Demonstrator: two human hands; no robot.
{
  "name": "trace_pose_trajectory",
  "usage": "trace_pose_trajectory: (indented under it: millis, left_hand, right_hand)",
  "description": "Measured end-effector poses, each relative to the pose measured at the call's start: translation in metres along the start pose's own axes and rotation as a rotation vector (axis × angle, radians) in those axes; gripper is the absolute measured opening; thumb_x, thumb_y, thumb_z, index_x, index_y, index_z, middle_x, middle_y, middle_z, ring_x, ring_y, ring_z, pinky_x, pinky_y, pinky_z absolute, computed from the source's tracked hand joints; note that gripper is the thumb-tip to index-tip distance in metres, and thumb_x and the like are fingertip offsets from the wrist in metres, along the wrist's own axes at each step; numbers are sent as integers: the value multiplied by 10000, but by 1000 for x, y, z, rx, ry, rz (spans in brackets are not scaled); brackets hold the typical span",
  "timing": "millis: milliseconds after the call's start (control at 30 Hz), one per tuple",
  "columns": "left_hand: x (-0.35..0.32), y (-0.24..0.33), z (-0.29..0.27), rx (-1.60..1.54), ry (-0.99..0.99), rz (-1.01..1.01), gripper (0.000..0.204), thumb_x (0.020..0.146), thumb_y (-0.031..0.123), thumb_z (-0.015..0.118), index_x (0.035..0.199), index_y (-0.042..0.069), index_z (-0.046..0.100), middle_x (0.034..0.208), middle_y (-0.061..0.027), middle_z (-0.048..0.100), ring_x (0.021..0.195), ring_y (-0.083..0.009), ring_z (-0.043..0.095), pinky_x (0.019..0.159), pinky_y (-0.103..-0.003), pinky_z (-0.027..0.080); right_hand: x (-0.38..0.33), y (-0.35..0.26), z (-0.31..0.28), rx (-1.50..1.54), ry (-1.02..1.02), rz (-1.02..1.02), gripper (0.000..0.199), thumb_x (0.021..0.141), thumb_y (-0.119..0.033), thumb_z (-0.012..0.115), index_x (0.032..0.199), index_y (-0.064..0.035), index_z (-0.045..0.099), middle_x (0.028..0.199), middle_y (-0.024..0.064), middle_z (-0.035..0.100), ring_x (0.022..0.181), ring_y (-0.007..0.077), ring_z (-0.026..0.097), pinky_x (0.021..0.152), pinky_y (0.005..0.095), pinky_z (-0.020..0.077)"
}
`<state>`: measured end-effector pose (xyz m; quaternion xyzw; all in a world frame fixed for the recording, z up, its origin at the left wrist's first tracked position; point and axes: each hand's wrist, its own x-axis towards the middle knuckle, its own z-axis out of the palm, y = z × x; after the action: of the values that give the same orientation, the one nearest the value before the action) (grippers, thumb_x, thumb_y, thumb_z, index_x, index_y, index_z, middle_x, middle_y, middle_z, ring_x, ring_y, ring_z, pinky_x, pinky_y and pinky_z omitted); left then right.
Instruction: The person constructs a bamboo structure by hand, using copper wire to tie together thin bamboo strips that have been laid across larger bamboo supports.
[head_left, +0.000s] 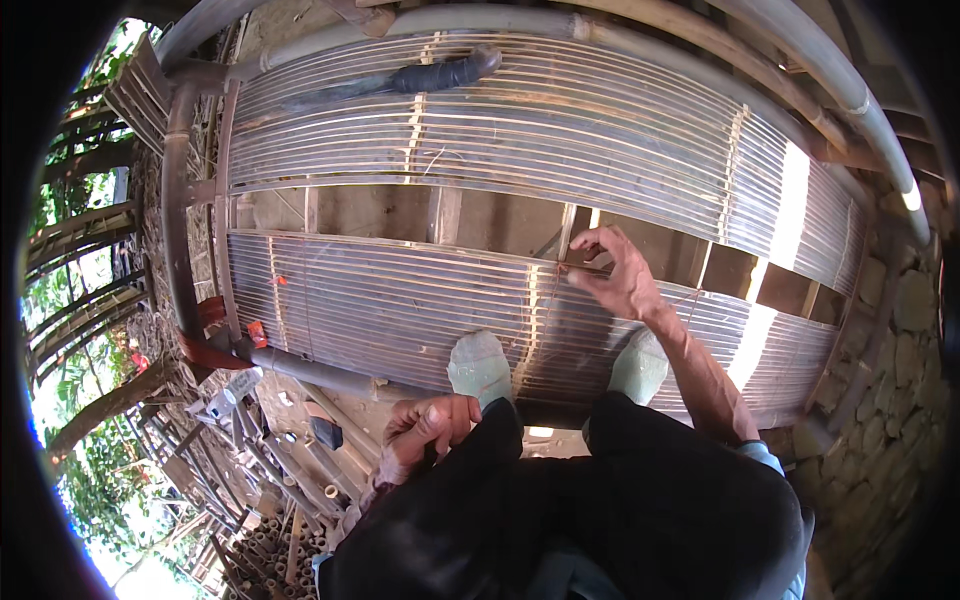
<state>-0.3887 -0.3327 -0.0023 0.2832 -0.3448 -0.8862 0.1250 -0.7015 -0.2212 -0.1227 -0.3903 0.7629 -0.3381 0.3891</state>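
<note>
A long bamboo slat bench or bed panel (390, 290) lies before me, its thin strips running side to side with an open gap between two slatted sections. Over the near edge of that gap is my right hand (620, 280), thumb and forefinger bent and apart beside a thin reddish cord (563, 267) at a cross strip. Whether it touches the cord is unclear. My left hand (432, 430) is closed beside my left knee, its fingers curled together; anything inside is hidden. Both my feet, in pale greenish coverings (480, 366), rest on the near slats.
A dark-wrapped curved tool handle (445, 74) lies on the far slats. Thick bamboo poles (320, 372) frame the panel. An orange object (257, 334) sits at its left corner. Cut bamboo pieces (275, 550) are piled at lower left; a stone wall (880, 400) stands right.
</note>
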Motion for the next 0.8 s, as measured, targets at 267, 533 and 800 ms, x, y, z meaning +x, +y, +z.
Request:
trace_pose_trajectory:
  millis: [267, 533, 800]
  left_hand:
    - [15, 20, -59, 1371, 527, 93, 257, 960, 265, 655, 1054, 31, 704, 1092, -159, 653, 1196, -332, 540, 1062, -461, 346]
    - [192, -18, -7, 1565, 139, 431, 252, 931, 319, 708, 939, 72, 755, 882, -101, 698, 1001, -259, 631, 1032, -461, 340]
    - [225, -55, 12, 1079, 96, -300, 285, 927, 297, 711, 915, 18, 769, 741, -78, 729, 628, -165, 648, 829, -357, 512]
  right_hand:
    - [-3, 4, 15, -60, 71, -164, 198, 842, -173, 789, 981, -57, 708, 919, 93, 724, 890, 264, 713, 816, 375, 576]
    - [12, 22, 7, 103, 105, 164, 164, 911, -122, 692, 1010, 10, 688, 931, 185, 743, 853, 301, 742, 763, 399, 589]
    - [-2, 25, -5, 97, 135, 138, 197, 918, -128, 697, 1052, 16, 692, 961, 150, 752, 911, 259, 750, 812, 354, 611]
